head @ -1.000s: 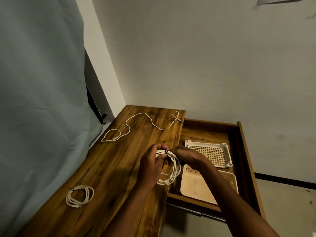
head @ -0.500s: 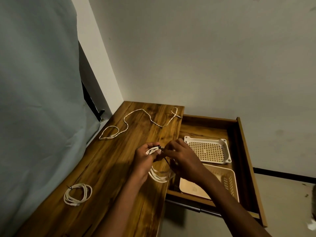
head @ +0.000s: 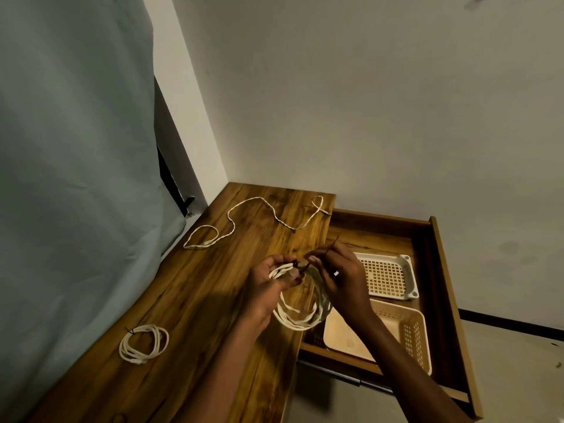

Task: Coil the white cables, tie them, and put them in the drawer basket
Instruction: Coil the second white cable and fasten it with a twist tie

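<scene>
Wooden desk (head: pixel 195 300), coiled cable (head: pixel 305 312) pinched between fingers (head: pixel 293 271)

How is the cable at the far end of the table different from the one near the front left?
The far cable lies stretched out in a loose, wavy line; the near cable is wound into a tidy coil. The near cable has a dark tie on it; the far cable shows none. Both are white and lie on the wooden table, untouched by either hand.
</scene>
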